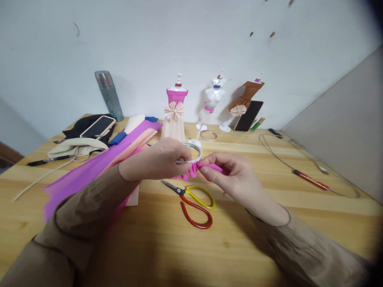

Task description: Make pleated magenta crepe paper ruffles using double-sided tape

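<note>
My left hand [161,159] is closed on a roll of tape [197,150], held up above the table. Pleats of a pink crepe paper strip [194,170] run along the roll's near edge. Between thumb and fingers, my right hand [236,173] pinches the same strip just right of the roll, and its loose end passes under the palm. Below the hands lie scissors [182,192] with one yellow and one red handle, blades pointing left. My left fingertips are partly hidden behind the roll.
Purple crepe paper [80,183] and peach sheets spread under my left forearm. Behind stand a pink-topped dress form [177,96], a white form [214,99] and a brown-dressed form [249,93]. A phone [98,126], a bottle [110,95] and a red-handled cable tool [311,179] flank them.
</note>
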`<state>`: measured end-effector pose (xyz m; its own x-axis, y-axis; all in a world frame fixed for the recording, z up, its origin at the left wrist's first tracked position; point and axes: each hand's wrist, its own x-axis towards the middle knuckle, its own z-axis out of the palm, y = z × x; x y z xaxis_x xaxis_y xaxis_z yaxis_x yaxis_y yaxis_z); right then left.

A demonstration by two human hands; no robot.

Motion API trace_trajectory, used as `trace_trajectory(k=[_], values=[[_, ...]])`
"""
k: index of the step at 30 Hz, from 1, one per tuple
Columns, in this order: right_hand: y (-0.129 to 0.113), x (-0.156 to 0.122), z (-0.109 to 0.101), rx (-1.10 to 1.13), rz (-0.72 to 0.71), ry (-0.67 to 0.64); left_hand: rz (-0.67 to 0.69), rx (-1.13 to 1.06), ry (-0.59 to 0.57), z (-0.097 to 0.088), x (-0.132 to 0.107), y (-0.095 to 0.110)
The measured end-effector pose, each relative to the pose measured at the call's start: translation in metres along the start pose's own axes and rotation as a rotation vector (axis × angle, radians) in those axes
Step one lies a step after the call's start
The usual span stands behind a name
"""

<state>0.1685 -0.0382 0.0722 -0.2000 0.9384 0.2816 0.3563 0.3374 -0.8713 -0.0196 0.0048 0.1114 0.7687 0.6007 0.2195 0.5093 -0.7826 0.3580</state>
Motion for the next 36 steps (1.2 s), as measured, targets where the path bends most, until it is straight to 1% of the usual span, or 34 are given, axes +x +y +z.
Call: trace_trajectory(k=[6,10,14,20,25,30,34,36], values=[[0.003,0.001,0.0,-0.023,-0.019,0.022,0.049,-0.002,0.03,0.001,-0.001,0.001],[0.003,0.002,0.001,-0.029,-0.005,0.03,0.056,0.005,0.063,0.001,-0.002,0.002],[0.003,0.002,0.002,-0.029,0.012,0.052,0.038,-0.003,0.033,0.001,-0.002,0.005],[0.006,0.003,0.003,0.0,0.021,0.047,0.031,0.021,0.062,0.0,-0.003,0.007],[0.007,0.003,0.005,0.049,0.072,0.048,0.017,-0.007,0.02,0.001,-0.003,0.007],[0.008,0.004,0.005,0.202,0.153,0.023,0.053,-0.031,0.02,0.0,-0.004,0.007],[0.011,0.006,0.005,0.431,0.253,-0.034,0.086,-0.06,0.001,-0.002,-0.004,0.006],[0.012,0.007,0.005,0.527,0.278,-0.059,0.081,-0.08,-0.021,-0.004,-0.003,0.005]])
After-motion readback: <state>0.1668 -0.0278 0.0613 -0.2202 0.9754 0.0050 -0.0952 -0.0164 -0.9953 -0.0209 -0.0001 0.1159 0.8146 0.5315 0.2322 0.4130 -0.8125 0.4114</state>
